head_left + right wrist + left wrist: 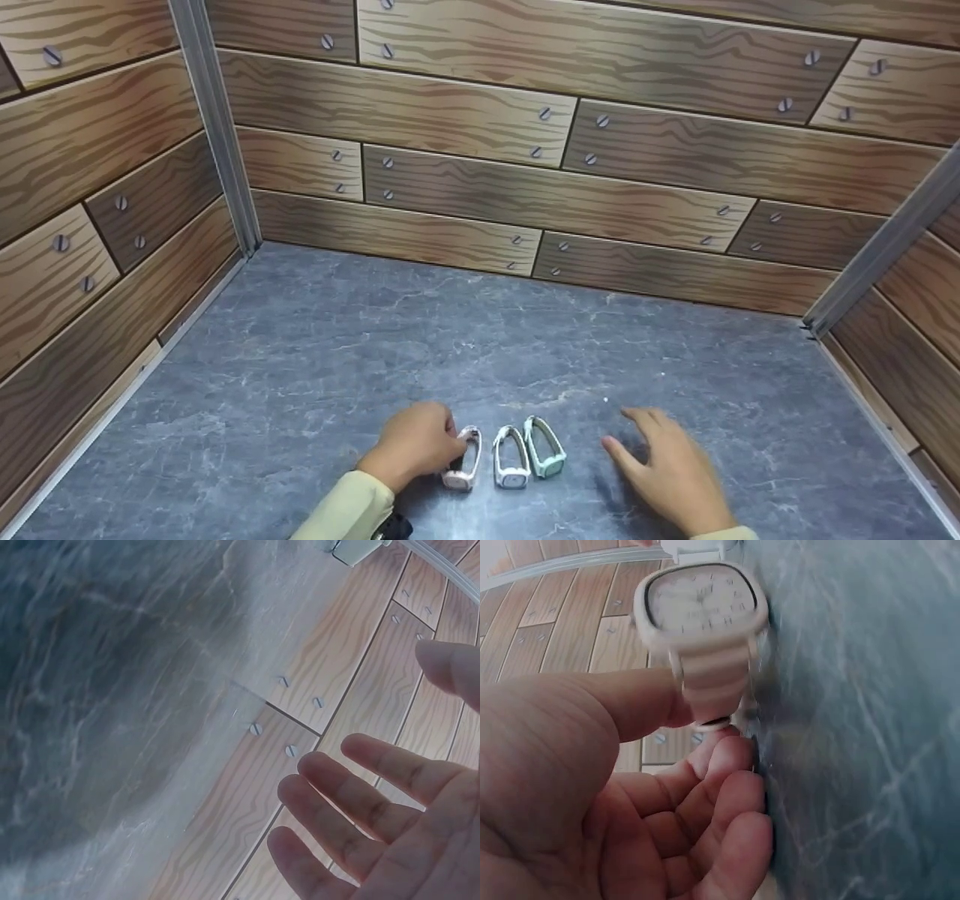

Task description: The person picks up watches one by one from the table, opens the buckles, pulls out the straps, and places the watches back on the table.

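Three wristwatches with closed-loop straps lie in a row near the front of the floor. My left hand [416, 446] is at the leftmost, a pale pink watch [459, 480], and pinches its strap between thumb and fingers. In the left wrist view the pink watch's square dial [701, 604] faces the camera, with curled fingers under the strap. The white watch [513, 478] stands in the middle, and the mint green watch [552, 465] is close against its right. Farther right my right hand [671, 472] hovers, fingers spread and loosely bent, holding nothing.
A grey marble-patterned surface [450, 337] spreads under the watches. Wood-plank printed panels enclose it at the back [480, 172], left [112, 225] and right [900, 360], with grey metal posts [225, 135] at the corners.
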